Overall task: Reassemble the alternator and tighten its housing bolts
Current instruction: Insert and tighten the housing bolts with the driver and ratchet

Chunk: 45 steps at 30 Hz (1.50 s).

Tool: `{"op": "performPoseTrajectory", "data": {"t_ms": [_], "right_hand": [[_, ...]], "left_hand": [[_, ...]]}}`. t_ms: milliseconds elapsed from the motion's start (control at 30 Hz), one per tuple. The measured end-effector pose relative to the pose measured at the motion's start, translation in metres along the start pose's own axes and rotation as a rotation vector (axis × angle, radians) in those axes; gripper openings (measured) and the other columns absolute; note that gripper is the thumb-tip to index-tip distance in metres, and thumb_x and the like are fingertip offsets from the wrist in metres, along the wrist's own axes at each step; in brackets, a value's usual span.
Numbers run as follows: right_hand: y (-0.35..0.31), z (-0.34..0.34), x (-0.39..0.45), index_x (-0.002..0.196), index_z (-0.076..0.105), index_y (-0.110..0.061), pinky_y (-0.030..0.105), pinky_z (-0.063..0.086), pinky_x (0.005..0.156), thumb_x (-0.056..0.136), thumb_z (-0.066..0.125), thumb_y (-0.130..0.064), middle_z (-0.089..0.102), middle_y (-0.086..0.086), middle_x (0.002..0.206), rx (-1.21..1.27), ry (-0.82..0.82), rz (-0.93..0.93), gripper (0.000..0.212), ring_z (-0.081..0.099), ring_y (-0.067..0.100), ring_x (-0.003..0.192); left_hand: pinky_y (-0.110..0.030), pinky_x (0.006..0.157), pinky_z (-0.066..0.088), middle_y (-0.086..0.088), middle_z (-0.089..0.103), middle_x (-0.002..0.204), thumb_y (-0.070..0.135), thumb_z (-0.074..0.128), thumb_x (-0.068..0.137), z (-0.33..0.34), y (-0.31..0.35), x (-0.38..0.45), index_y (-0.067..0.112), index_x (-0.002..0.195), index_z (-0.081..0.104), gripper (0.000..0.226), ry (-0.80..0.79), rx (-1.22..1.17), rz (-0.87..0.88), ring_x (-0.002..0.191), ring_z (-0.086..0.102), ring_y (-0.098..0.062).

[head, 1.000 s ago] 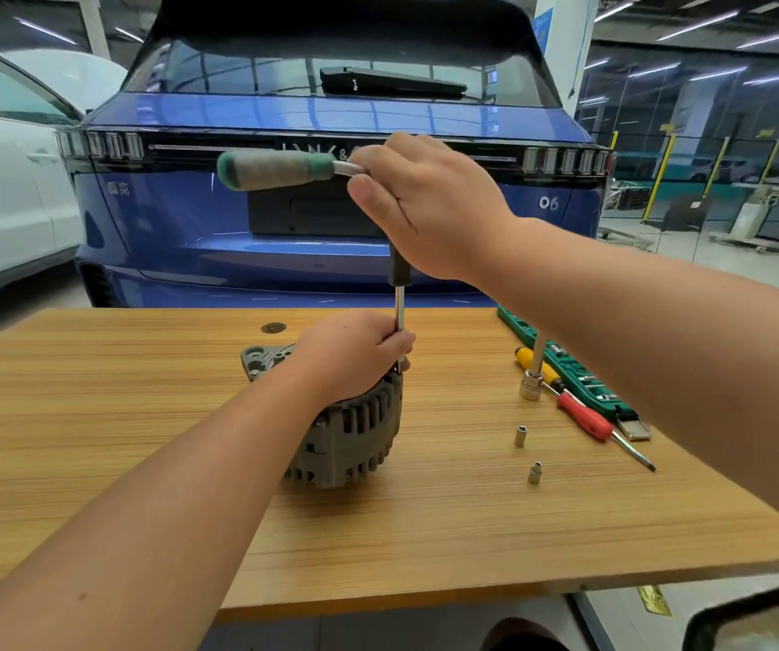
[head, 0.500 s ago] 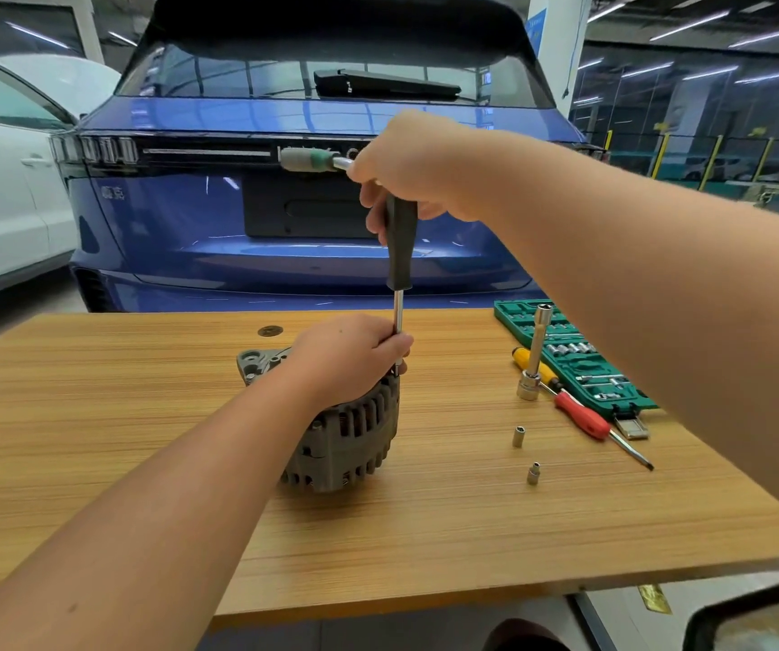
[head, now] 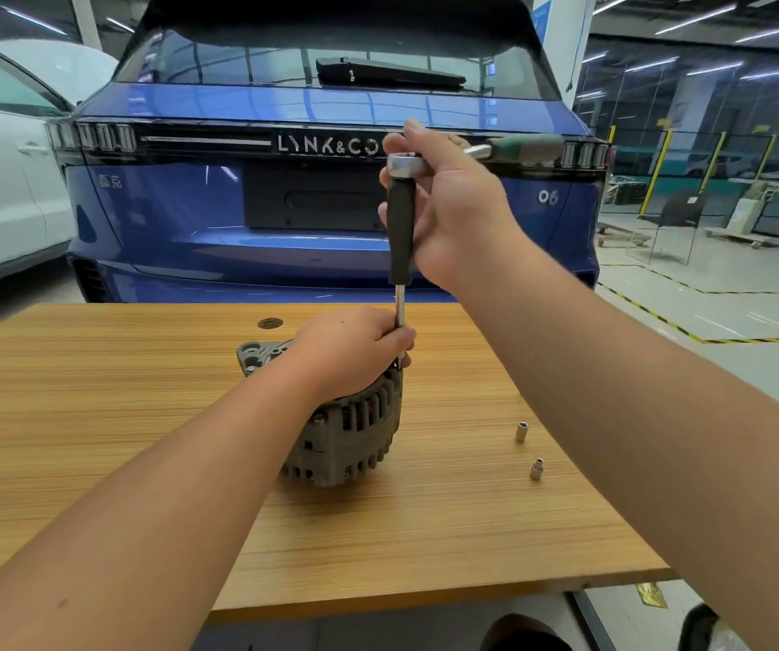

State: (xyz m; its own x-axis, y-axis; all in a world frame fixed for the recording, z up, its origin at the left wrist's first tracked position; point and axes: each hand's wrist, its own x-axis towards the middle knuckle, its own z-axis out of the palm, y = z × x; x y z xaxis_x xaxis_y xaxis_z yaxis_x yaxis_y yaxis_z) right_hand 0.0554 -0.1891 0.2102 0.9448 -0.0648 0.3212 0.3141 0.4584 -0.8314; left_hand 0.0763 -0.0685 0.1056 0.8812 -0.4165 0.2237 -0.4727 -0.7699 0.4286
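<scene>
Here the right hand (head: pixel 448 204) grips the green-handled steel ratchet (head: pixel 406 164) atop its black vertical extension (head: pixel 400 227). The left hand (head: pixel 354 350) clasps the grey ribbed alternator (head: pixel 350 434), upright on the wooden table (head: pixel 96 415); two small steel sockets (head: pixel 521 432) stand nearby.

The green-gripped steel ratchet handle (head: pixel 514 148), which pointed left of the right hand (head: pixel 453 204) a second ago, has swung round and now sticks out to its right. The green socket tray and the red and yellow screwdrivers are now hidden behind the right forearm.
</scene>
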Motion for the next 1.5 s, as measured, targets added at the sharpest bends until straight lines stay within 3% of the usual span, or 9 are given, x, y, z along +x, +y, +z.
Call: {"op": "performPoseTrajectory", "data": {"t_ms": [267, 533, 733, 900, 1000, 1067, 1200, 1367, 1500], "right_hand": [[0.011, -0.016, -0.002, 0.107, 0.075, -0.003, 0.042, 0.051, 0.086, 0.099, 0.056, -0.013, 0.074, 0.010, 0.102, -1.344, -0.027, -1.131, 0.023, 0.065, 0.033, 0.097], [-0.015, -0.004, 0.000, 0.134, 0.060, -0.020, 0.030, 0.035, 0.079, 0.108, 0.029, -0.044, 0.056, -0.002, 0.103, -1.768, -0.340, -0.862, 0.047, 0.047, 0.016, 0.096], [-0.031, 0.017, 0.005, 0.074, 0.052, -0.018, 0.033, 0.028, 0.057, 0.107, 0.033, -0.049, 0.048, -0.001, 0.068, -1.885, -0.299, -0.591, 0.049, 0.046, 0.022, 0.065], [-0.045, 0.037, 0.012, 0.075, 0.047, -0.017, 0.029, 0.038, 0.055, 0.106, 0.040, -0.043, 0.065, 0.002, 0.074, -1.937, -0.293, -0.331, 0.041, 0.058, 0.018, 0.066], [-0.047, 0.041, 0.014, 0.084, 0.061, -0.014, 0.023, 0.053, 0.065, 0.103, 0.046, -0.034, 0.073, -0.002, 0.063, -1.672, -0.230, -0.068, 0.032, 0.073, 0.013, 0.066], [-0.049, 0.039, 0.015, 0.094, 0.063, -0.009, 0.035, 0.059, 0.079, 0.103, 0.046, -0.031, 0.074, 0.000, 0.064, -1.386, -0.174, 0.123, 0.030, 0.076, 0.019, 0.067], [-0.044, 0.030, 0.011, 0.110, 0.058, -0.012, 0.046, 0.049, 0.084, 0.104, 0.046, -0.022, 0.072, -0.004, 0.069, -0.691, -0.090, 0.376, 0.017, 0.076, 0.019, 0.070], [-0.021, 0.020, 0.010, 0.106, 0.058, -0.006, 0.031, 0.044, 0.063, 0.105, 0.048, -0.015, 0.060, 0.002, 0.073, 0.082, 0.144, 0.273, 0.014, 0.059, 0.018, 0.073], [-0.003, 0.000, -0.002, 0.079, 0.050, -0.021, 0.030, 0.042, 0.076, 0.097, 0.064, -0.013, 0.059, -0.004, 0.066, 0.094, -0.014, 0.144, 0.024, 0.056, 0.012, 0.064]], "left_hand": [[-0.030, 0.070, 0.050, 0.027, 0.069, 0.083, 0.051, 0.039, 0.106, -0.001, 0.002, -0.001, 0.043, 0.092, 0.058, 0.025, 0.000, 0.021, -0.008, 0.082, 0.060, 0.008], [-0.030, 0.075, 0.053, 0.026, 0.069, 0.081, 0.052, 0.040, 0.106, 0.002, 0.002, -0.002, 0.043, 0.085, 0.057, 0.028, 0.017, 0.000, -0.023, 0.080, 0.061, 0.007], [-0.030, 0.070, 0.051, 0.027, 0.069, 0.082, 0.054, 0.037, 0.106, 0.002, 0.002, -0.005, 0.044, 0.086, 0.058, 0.031, 0.023, 0.001, -0.006, 0.080, 0.061, 0.007], [-0.034, 0.078, 0.056, 0.028, 0.068, 0.083, 0.055, 0.037, 0.106, 0.001, 0.003, -0.005, 0.045, 0.085, 0.056, 0.030, 0.018, -0.003, -0.004, 0.082, 0.062, 0.006], [-0.036, 0.081, 0.057, 0.028, 0.067, 0.083, 0.054, 0.037, 0.106, 0.001, 0.004, -0.006, 0.046, 0.086, 0.056, 0.029, 0.017, -0.002, 0.001, 0.083, 0.062, 0.004], [-0.037, 0.081, 0.057, 0.028, 0.067, 0.084, 0.054, 0.037, 0.106, 0.000, 0.004, -0.006, 0.045, 0.087, 0.056, 0.028, 0.014, 0.010, 0.007, 0.084, 0.063, 0.003], [-0.035, 0.079, 0.056, 0.027, 0.068, 0.085, 0.053, 0.038, 0.106, 0.000, 0.002, -0.005, 0.045, 0.086, 0.055, 0.027, 0.010, 0.008, 0.009, 0.083, 0.063, 0.004], [-0.034, 0.078, 0.055, 0.026, 0.068, 0.083, 0.052, 0.039, 0.105, -0.001, 0.003, -0.002, 0.045, 0.085, 0.053, 0.026, 0.002, -0.002, -0.001, 0.082, 0.061, 0.006], [-0.033, 0.075, 0.054, 0.027, 0.068, 0.082, 0.052, 0.040, 0.105, -0.001, 0.001, -0.001, 0.044, 0.086, 0.054, 0.025, 0.007, -0.001, 0.001, 0.082, 0.061, 0.006]]}}
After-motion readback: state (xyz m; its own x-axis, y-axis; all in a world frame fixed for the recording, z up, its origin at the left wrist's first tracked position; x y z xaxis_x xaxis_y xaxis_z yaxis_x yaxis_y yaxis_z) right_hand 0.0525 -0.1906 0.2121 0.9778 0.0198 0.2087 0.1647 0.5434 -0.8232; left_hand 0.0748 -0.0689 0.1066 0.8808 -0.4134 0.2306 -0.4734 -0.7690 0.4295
